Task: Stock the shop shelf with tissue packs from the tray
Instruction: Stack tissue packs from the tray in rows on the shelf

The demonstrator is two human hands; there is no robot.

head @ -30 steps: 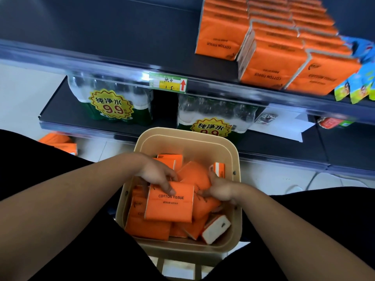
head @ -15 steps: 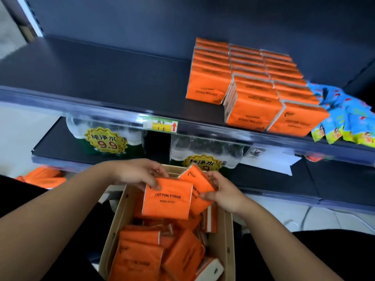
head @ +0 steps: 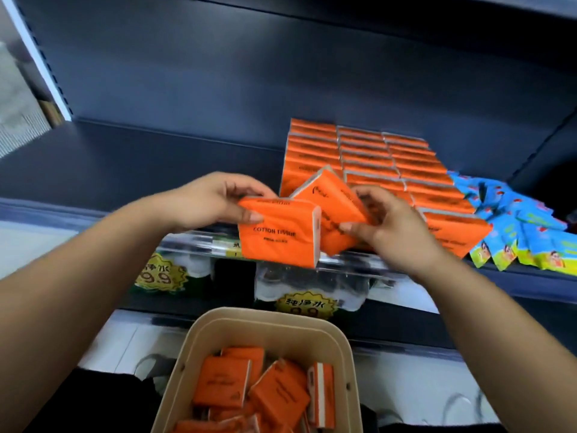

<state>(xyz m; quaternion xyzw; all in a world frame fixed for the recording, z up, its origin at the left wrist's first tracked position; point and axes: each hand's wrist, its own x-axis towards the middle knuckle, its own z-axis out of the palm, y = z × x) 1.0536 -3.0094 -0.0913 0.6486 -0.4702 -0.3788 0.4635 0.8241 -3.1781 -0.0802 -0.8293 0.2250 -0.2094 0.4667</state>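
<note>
The left hand (head: 215,198) pinches an orange tissue pack (head: 278,235) by its top edge. The right hand (head: 384,226) grips a tilted second pack (head: 337,210), and both packs are at the near lip of the shelf (head: 156,164). They look light, soft and slick-wrapped, so a hold across the faces is probably best.

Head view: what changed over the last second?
The left hand and the right hand lifted their tissue packs, the COTTON TISSUE pack and a tilted pack, out of the tray up to the shelf, both still gripped. Shelved tissue rows and blue packets unchanged.
</note>
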